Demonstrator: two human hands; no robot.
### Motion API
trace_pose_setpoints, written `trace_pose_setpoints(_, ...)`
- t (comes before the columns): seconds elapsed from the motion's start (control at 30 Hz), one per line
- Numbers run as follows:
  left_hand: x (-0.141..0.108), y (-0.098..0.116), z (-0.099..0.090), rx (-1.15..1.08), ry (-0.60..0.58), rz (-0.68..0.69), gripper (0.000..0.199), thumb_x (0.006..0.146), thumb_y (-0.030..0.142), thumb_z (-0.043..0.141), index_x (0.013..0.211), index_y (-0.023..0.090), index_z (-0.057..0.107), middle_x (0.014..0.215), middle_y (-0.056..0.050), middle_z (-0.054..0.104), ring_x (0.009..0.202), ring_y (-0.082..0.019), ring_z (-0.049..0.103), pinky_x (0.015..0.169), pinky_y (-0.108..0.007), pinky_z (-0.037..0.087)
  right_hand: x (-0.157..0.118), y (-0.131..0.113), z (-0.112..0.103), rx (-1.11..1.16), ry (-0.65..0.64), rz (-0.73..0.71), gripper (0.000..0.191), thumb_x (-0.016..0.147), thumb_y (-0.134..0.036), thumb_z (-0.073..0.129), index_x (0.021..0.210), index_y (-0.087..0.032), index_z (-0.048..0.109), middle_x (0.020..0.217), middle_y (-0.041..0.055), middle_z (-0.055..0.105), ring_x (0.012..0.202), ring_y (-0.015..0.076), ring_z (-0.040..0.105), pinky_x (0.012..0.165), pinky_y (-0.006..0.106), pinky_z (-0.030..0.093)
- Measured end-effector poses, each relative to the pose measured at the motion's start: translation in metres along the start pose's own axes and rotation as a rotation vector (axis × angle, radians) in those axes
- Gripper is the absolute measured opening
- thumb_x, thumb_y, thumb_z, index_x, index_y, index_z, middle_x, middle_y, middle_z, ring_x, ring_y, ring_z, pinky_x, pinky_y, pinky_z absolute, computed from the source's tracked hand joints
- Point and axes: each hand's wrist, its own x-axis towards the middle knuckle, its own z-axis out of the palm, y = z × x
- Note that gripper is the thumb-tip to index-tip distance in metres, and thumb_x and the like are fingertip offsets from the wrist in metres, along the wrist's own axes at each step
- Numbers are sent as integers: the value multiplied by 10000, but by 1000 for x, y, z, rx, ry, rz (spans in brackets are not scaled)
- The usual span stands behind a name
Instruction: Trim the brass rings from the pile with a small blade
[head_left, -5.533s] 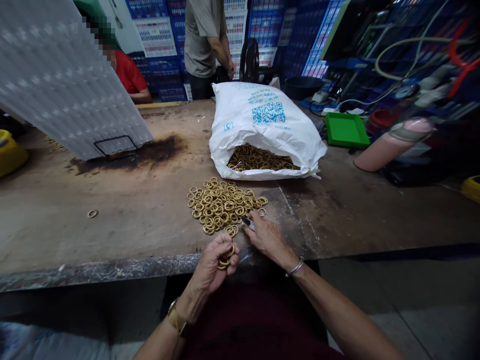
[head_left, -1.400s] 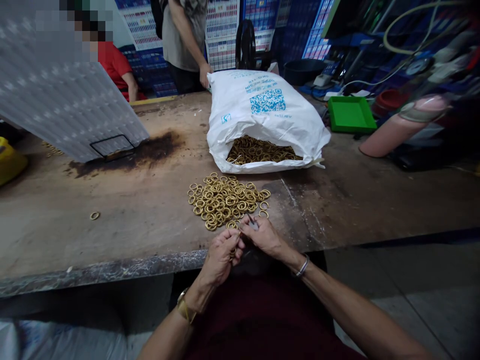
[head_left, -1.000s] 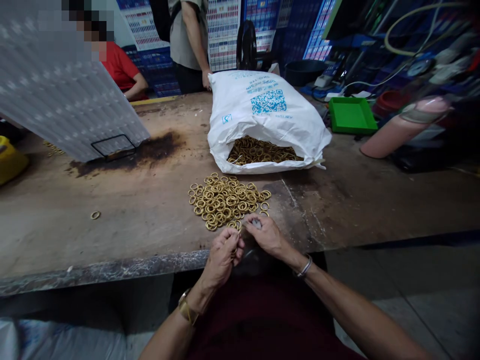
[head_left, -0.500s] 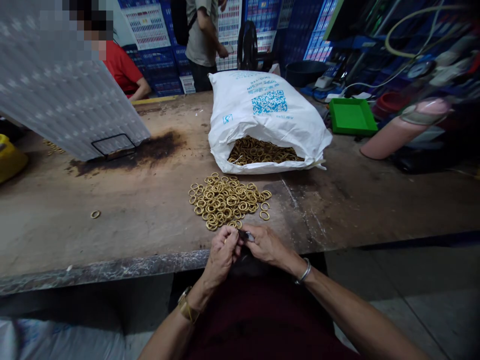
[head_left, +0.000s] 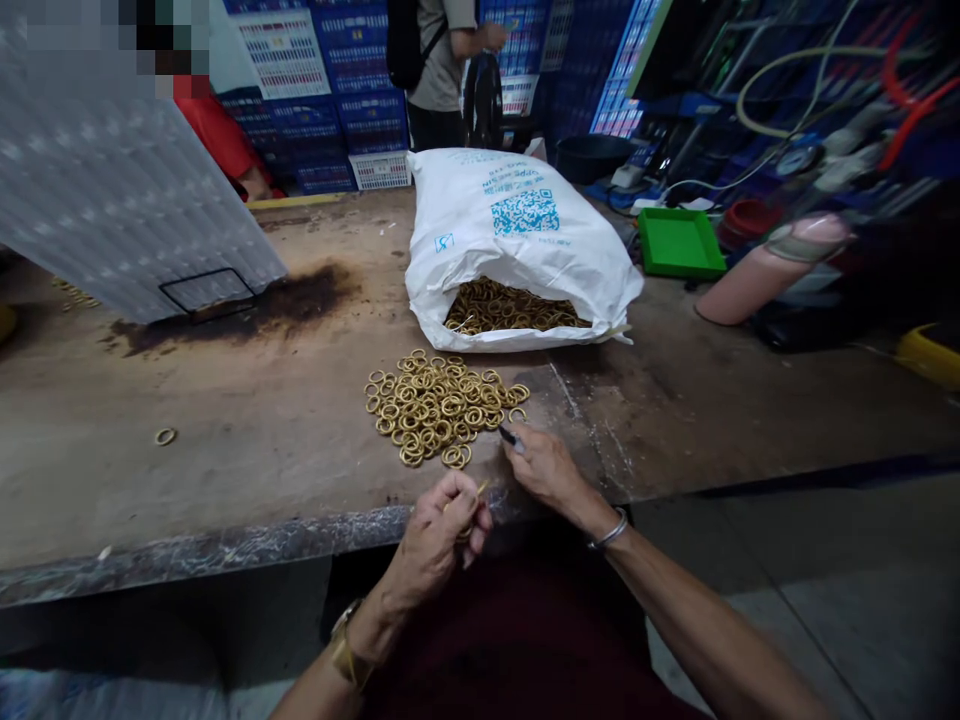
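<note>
My left hand [head_left: 446,522] is closed just in front of the pile, near the table's front edge. Between its thumb and fingers a brass ring [head_left: 482,488] shows in part, and more may be hidden in the palm. At the right side of the pile, my right hand [head_left: 546,465] grips a small tool with a black tip and a grey part [head_left: 511,438]; its exact kind is unclear. The tool's tip points at the nearest rings. The loose brass rings [head_left: 439,405] lie heaped on the table, and a single ring [head_left: 165,436] sits far to the left.
Behind the pile, a white sack [head_left: 517,215] lies with its mouth facing me, full of rings. A stack of translucent ridged sheets [head_left: 150,200] leans at the left. A green tray [head_left: 681,242] and a pink bottle [head_left: 772,270] are at the right. Two people are beyond the table.
My hands have come apart. The right one has moved forward to the pile's right edge with the tool, while the left stays near the table edge. The camera view has shifted slightly.
</note>
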Motion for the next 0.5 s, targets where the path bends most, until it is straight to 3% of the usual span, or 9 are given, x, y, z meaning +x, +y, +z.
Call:
trace_pose_setpoints(0.2, 9, -2, -1, -194, 138, -38, 310, 783, 410, 576, 784, 118, 473, 744, -35, 537, 461, -44, 397, 371, -167, 266, 4, 16, -9, -234, 77, 183, 190, 837, -313, 556, 959, -167, 555, 811, 47, 609, 703, 184, 559, 561, 241, 281)
trace_pose_setpoints(0.37, 12, -5, -7, -346, 96, -104, 277, 714, 277, 652, 863, 153, 454, 739, -16, 548, 475, -59, 435, 380, -160, 288, 3, 19, -3, -286, 52, 165, 161, 849, -308, 558, 940, -176, 544, 903, 47, 597, 768, 191, 560, 567, 240, 287)
trace_pose_setpoints(0.5, 15, -7, -13, -514, 81, -179, 316, 655, 246, 702, 866, 131, 496, 744, -24, 542, 551, -70, 489, 400, -143, 295, 3, 20, 1, -170, 66, 64, 118, 832, -240, 542, 923, -166, 531, 833, 40, 589, 728, 181, 548, 576, 234, 300)
